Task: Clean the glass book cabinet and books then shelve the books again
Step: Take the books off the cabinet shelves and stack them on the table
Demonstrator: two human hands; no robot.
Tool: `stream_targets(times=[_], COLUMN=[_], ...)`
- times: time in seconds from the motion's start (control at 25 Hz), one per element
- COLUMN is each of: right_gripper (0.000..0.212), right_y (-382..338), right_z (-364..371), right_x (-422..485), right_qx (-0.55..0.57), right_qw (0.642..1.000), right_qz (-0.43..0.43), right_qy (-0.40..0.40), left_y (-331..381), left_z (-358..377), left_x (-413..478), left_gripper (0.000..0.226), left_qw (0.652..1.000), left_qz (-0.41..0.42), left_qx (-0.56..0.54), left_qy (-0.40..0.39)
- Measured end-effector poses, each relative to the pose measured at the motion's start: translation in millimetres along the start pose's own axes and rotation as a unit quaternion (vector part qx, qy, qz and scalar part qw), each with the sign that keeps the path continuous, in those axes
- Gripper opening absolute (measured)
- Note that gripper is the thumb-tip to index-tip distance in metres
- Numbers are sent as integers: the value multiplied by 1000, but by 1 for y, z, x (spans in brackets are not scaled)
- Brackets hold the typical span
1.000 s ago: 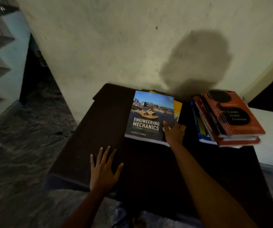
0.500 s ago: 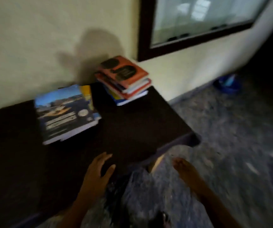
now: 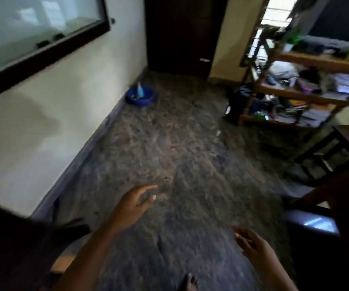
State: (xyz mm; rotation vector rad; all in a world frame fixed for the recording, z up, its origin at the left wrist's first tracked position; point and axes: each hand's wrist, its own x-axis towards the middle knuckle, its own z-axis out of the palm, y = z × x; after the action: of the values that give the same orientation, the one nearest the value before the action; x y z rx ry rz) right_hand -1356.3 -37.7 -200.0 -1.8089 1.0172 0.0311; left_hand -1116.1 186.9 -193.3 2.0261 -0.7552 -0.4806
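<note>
The person is working with bare hands: the left hand point(image 3: 131, 206) and the right hand point(image 3: 251, 248) are both showing uncovered skin from the fingers back along each forearm to the frame's edge. A short nail is showing on the left thumb tip. Below the right fingers, toes of a bare foot point(image 3: 189, 282) are showing, blurred.

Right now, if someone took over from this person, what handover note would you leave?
Left hand: open, empty, above the floor.
Right hand: open, empty.
Things: a blue basin with a bottle in it sits on the floor by the wall. The table corner shows at lower left. The job's books are not in view.
Done: nothing this view confirms.
Left: cleaning and shelving, as far as can be seen.
</note>
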Motion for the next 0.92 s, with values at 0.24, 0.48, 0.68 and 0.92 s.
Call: stream_targets(times=[0.24,0.48,0.68,0.92], right_gripper=[22,16,19,17], right_y=[-33,-170,-357,-530], right_z=[-85,-65,-22,26], right_x=[144,360,529,687], right_qx=[-59,-74,-60,-30], right_qw=[998,983,953,910], right_qz=[-7,-137,-235,-330], right_qy=[1,-101,-183,-250], left_y=[14,-42,-55,-32], left_z=[65,41,-59,-196], left_x=[140,274,435,618], left_gripper=[35,23,30,34], left_qw=[998,979,944,925], left_qz=[-35,-151,-195,-140], left_qx=[-23,-99,-94,5], left_qy=[-44,98,249,353])
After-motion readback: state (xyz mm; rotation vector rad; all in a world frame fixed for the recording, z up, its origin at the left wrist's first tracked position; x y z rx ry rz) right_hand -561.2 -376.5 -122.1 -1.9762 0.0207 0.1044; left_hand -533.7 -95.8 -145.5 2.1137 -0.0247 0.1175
